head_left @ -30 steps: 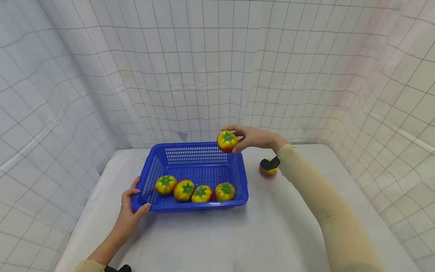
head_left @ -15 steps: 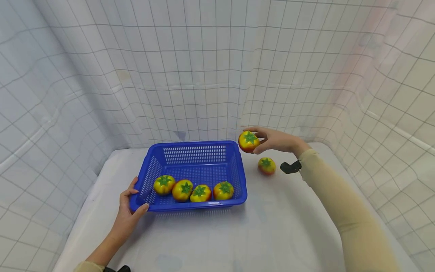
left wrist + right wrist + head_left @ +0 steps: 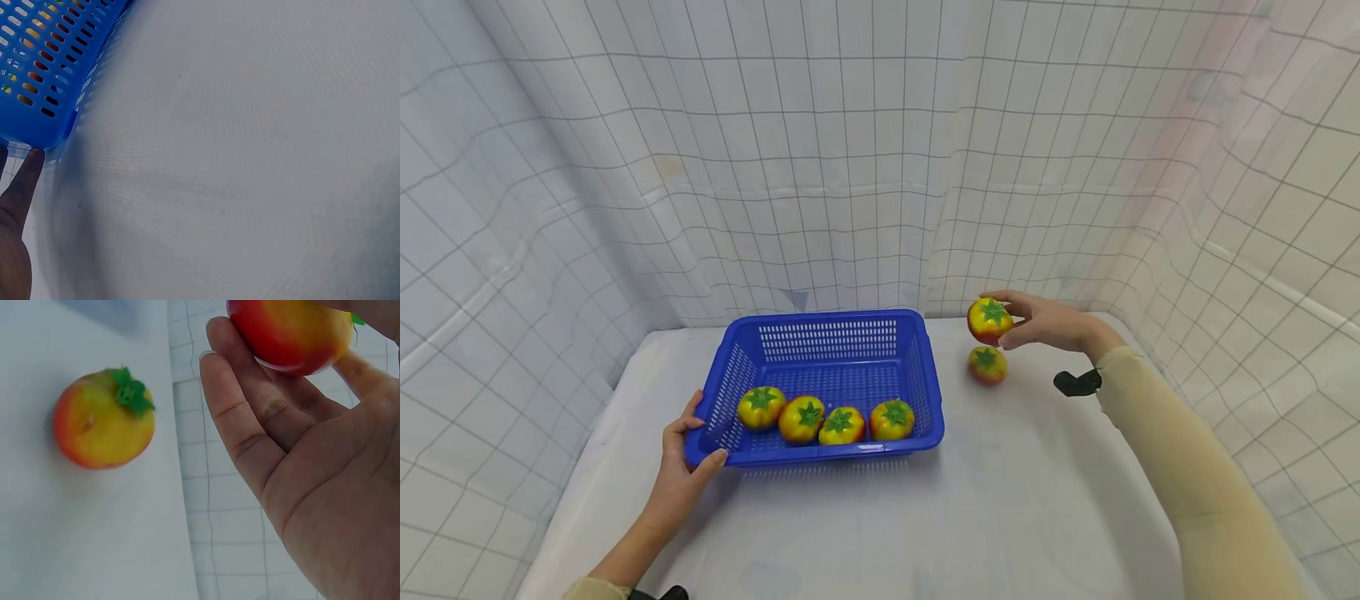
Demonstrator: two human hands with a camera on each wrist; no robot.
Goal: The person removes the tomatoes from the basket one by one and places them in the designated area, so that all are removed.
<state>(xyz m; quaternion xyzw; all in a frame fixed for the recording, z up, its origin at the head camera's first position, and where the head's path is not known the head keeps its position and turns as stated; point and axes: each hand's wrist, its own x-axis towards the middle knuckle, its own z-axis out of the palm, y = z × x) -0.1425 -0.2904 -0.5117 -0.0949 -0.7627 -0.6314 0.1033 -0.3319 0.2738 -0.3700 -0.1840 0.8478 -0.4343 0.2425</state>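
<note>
My right hand point(image 3: 1051, 325) holds a red-and-yellow tomato point(image 3: 989, 320) with a green star-shaped top, raised to the right of the blue plastic basket point(image 3: 842, 317). Thumb and fingers pinch it from its right side; in the right wrist view, part of this held tomato point(image 3: 294, 331) is cut off by the frame. Just below it, a second tomato point(image 3: 987, 365) rests on the table. My left hand point(image 3: 679, 467) grips the basket's front left corner, thumb on the rim and fingers along the side. Several tomatoes, among them one tomato point(image 3: 801, 419), lie in a row along the basket's front wall.
A white cloth covers the table point(image 3: 865, 533). White curtains with a dark grid point(image 3: 850, 167) hang behind the table and on both sides, close to its edges.
My right hand has carried the held tomato rightward from above the basket's right rim to over the loose tomato, lowering slightly. My left hand and the basket have barely moved.
</note>
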